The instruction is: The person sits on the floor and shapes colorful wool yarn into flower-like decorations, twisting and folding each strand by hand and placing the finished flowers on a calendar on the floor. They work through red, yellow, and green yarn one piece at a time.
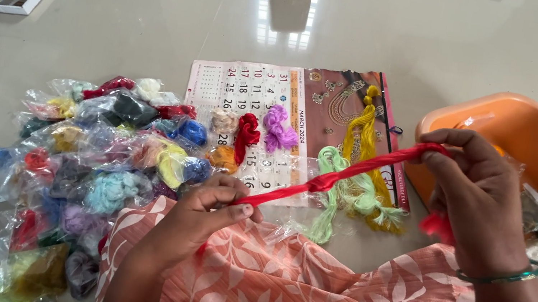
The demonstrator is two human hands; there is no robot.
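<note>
Both the left hand (209, 206) and right hand (474, 185) pinch the red thread skein (345, 175) taut between their closed fingers; uneven pulling could tangle its strands or slip it loose.

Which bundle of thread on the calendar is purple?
The purple skein near the middle of the calendar. To its left lies a red skein, and to its right a yellow skein and pale green skeins.
</note>
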